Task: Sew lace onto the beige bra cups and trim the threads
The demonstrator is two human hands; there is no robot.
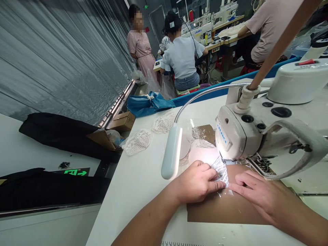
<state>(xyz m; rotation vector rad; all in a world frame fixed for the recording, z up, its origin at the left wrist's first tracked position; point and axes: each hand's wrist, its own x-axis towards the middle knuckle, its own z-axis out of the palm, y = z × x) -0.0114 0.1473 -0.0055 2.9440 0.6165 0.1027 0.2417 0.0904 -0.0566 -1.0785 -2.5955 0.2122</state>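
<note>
A: Nearest the camera, what does each hand contact?

B: Left hand: fingers pressed together, pinching the near edge of the white lace piece against the brown paper sheet. Right hand: laid flat, fingers extended and spread lightly, grip not closed on anything; fingertips press the brown paper sheet just beside the lace.

A: Location of the lace piece?

B: On the brown paper sheet, on the white desk, its far end under the head of the Juki sewing machine, in the lit area.

A: Adjacent items?

B: Gooseneck lamp, just left of the left hand, its flexible neck arching back to the machine. Beyond it, round pale cups and further lace cut-outs lie flat on the desk.

A: Farther back?

B: Blue bag at the desk's far edge; cardboard boxes and black fabric to the left. In the background, other people are seated at sewing stations and one stands near the plastic-sheeted wall.
</note>
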